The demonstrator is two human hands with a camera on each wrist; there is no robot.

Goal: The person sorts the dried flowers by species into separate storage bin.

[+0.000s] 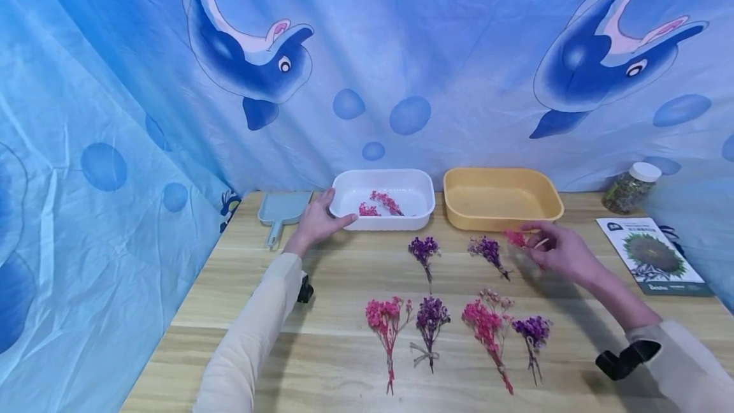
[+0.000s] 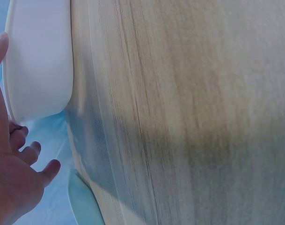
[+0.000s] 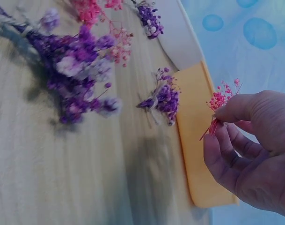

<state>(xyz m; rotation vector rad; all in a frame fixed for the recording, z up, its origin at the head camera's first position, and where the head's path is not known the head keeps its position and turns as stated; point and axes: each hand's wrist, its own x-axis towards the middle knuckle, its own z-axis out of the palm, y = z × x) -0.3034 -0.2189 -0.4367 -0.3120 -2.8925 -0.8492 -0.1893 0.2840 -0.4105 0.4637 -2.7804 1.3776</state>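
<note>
In the head view my right hand (image 1: 564, 252) is at the front of the yellow basin (image 1: 504, 224). Thumb and fingertips pinch a small pink dried-flower sprig (image 3: 219, 99), its short stem poking out below them in the right wrist view. My left hand (image 1: 318, 220) touches the left end of the white basin (image 1: 395, 224), thumb at its front rim and the other fingers spread by the corner. Two pink sprigs (image 1: 387, 202) lie inside that basin. Closest to the right hand on the table is a purple sprig (image 1: 487, 251).
Another purple sprig (image 1: 424, 251) lies in front of the basins. Nearer me are pink bunches (image 1: 387, 320) and purple bunches (image 1: 431, 320). A pale blue dustpan (image 1: 282, 209) lies at left; a lidded jar (image 1: 631, 190) and a seed packet (image 1: 654, 255) are at right.
</note>
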